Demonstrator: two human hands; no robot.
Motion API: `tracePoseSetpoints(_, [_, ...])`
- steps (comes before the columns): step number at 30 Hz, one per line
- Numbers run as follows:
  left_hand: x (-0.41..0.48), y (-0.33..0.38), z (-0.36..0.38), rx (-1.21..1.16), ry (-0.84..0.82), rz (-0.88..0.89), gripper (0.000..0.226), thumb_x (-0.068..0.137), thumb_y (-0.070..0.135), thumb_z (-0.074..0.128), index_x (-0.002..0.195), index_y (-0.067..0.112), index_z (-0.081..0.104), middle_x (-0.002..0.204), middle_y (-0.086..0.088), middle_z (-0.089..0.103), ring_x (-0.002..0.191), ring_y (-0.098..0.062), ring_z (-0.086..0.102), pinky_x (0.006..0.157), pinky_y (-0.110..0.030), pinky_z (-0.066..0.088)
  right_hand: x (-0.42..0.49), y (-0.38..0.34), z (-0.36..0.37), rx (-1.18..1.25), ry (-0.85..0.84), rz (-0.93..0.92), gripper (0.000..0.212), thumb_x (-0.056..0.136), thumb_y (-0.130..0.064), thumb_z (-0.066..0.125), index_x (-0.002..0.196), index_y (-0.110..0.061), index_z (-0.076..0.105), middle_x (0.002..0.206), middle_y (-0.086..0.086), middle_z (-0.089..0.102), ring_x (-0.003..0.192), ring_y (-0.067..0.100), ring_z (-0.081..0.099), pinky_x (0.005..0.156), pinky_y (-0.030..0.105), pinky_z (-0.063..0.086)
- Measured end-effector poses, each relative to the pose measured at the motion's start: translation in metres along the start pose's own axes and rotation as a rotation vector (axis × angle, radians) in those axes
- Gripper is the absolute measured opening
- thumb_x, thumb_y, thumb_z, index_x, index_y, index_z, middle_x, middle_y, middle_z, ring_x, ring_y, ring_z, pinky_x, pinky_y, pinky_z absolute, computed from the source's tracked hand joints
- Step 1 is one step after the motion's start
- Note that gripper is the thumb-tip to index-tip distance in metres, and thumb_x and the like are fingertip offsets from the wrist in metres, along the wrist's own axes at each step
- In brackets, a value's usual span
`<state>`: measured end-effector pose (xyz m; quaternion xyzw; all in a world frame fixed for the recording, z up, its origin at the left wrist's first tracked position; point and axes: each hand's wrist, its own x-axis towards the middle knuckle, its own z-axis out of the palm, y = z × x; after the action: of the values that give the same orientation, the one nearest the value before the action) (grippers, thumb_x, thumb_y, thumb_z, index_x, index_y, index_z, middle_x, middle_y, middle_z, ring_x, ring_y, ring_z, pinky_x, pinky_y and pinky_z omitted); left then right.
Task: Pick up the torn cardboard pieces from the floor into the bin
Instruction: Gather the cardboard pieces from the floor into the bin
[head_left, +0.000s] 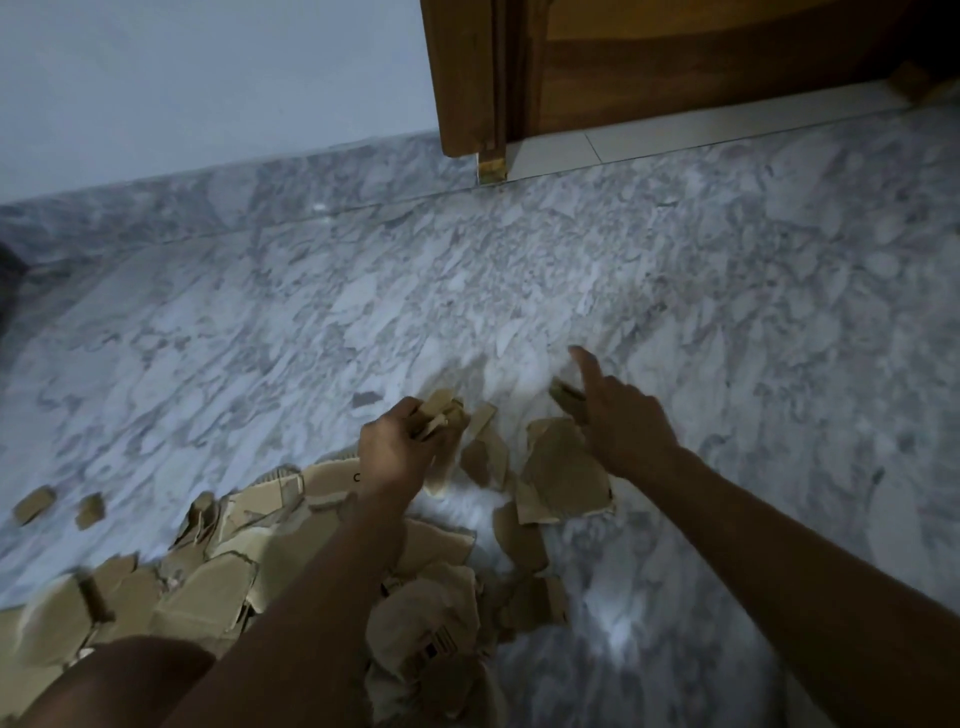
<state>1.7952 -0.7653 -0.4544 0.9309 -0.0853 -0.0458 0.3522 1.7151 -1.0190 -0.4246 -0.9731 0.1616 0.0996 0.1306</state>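
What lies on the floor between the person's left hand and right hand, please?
In the head view, loose torn cardboard pieces lie on the marble floor between the left hand, gripping a cardboard bundle, and the right hand, pinching a scrap.

Tan-brown cardboard pieces (218, 592) — grey-veined white marble floor (467, 291) — reddish-brown wooden door (675, 62).

Along the far edge of the veined marble floor (675, 291) we see matching skirting (260, 182) under a pale wall (208, 78), and toward the far right a brown wooden door (675, 62) above a pale threshold strip (675, 132).
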Motion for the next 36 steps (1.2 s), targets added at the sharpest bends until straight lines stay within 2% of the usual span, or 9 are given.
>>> tracePoseSetpoints(6, [0.019,0.006,0.001,-0.082,-0.242,-0.115,0.019,0.075,0.029,0.081,0.088,0.026,0.068,0.079,0.002,0.071,0.08,-0.017,0.067,0.069,-0.031,0.05,-0.016,0.058,0.043,-0.098,-0.074,0.182,0.021,0.097,-0.026,0.048,0.112,-0.011,0.048,0.109,0.012,0.061,0.097,0.031,0.061,0.079,0.039,0.048])
tracePoseSetpoints(11, [0.044,0.042,-0.001,0.363,-0.726,0.183,0.03,0.07,0.027,0.085,0.091,0.012,0.07,0.089,-0.002,0.066,0.084,-0.016,0.061,0.065,-0.023,0.043,-0.009,0.062,0.019,0.19,-0.057,0.258,0.037,0.084,-0.048,0.068,0.09,-0.014,0.052,0.092,0.008,0.06,0.085,0.028,0.063,0.067,0.032,0.048])
tracePoseSetpoints(14, [0.039,0.039,0.028,0.563,-0.89,0.336,0.045,0.071,0.028,0.085,0.11,0.014,0.067,0.14,-0.009,0.044,0.123,-0.03,0.046,0.095,-0.04,0.047,0.002,0.046,-0.008,0.35,-0.199,0.176,0.042,0.069,-0.053,0.072,0.08,-0.013,0.063,0.075,0.002,0.064,0.072,0.021,0.067,0.054,0.025,0.044])
tracePoseSetpoints(16, [0.035,0.028,0.038,0.605,-0.874,0.359,0.048,0.075,0.028,0.081,0.118,0.018,0.062,0.152,-0.005,0.022,0.132,-0.033,0.029,0.104,-0.046,0.041,0.006,0.031,-0.007,0.368,-0.4,0.161,0.027,0.074,-0.039,0.075,0.081,-0.014,0.067,0.076,0.005,0.068,0.074,0.022,0.069,0.054,0.023,0.046])
tracePoseSetpoints(18, [0.034,0.02,0.041,0.565,-0.796,0.367,0.046,0.077,0.026,0.078,0.118,0.018,0.06,0.143,-0.005,0.033,0.125,-0.032,0.037,0.099,-0.044,0.043,0.003,0.017,0.014,0.289,-0.478,0.164,0.039,0.075,-0.042,0.071,0.102,-0.015,0.066,0.098,0.008,0.065,0.088,0.025,0.065,0.066,0.026,0.045])
tracePoseSetpoints(23, [0.025,0.009,0.038,0.431,-0.722,0.276,0.032,0.081,0.02,0.071,0.107,0.02,0.053,0.108,-0.006,0.062,0.098,-0.024,0.06,0.073,-0.029,0.04,-0.015,-0.004,0.052,0.264,-0.298,0.289,0.059,0.087,-0.035,0.063,0.14,-0.02,0.04,0.13,0.014,0.037,0.114,0.039,0.049,0.09,0.039,0.046])
tracePoseSetpoints(27, [0.024,0.009,0.034,0.41,-0.635,0.15,0.035,0.077,0.03,0.075,0.106,0.022,0.058,0.099,-0.005,0.065,0.09,-0.023,0.062,0.071,-0.033,0.046,-0.015,0.0,0.043,0.297,-0.326,0.301,0.073,0.075,-0.04,0.068,0.139,-0.025,0.035,0.121,0.012,0.052,0.113,0.038,0.054,0.094,0.046,0.048])
tracePoseSetpoints(30, [0.028,0.009,0.024,0.38,-0.568,0.061,0.028,0.064,0.043,0.083,0.077,0.032,0.062,0.081,0.003,0.065,0.081,-0.018,0.063,0.067,-0.031,0.047,-0.005,0.003,0.041,0.317,-0.41,0.31,0.073,0.063,-0.051,0.07,0.126,-0.022,0.048,0.115,0.008,0.061,0.102,0.03,0.06,0.088,0.041,0.053])
tracePoseSetpoints(36, [0.023,-0.001,-0.001,-0.242,-0.452,-0.219,0.034,0.05,0.026,0.096,0.075,0.016,0.076,0.067,0.002,0.072,0.066,-0.005,0.067,0.065,-0.025,0.053,-0.003,-0.021,0.036,0.351,-0.406,0.34,0.067,0.076,-0.049,0.065,0.134,-0.019,0.048,0.131,0.014,0.045,0.116,0.034,0.05,0.098,0.043,0.048])
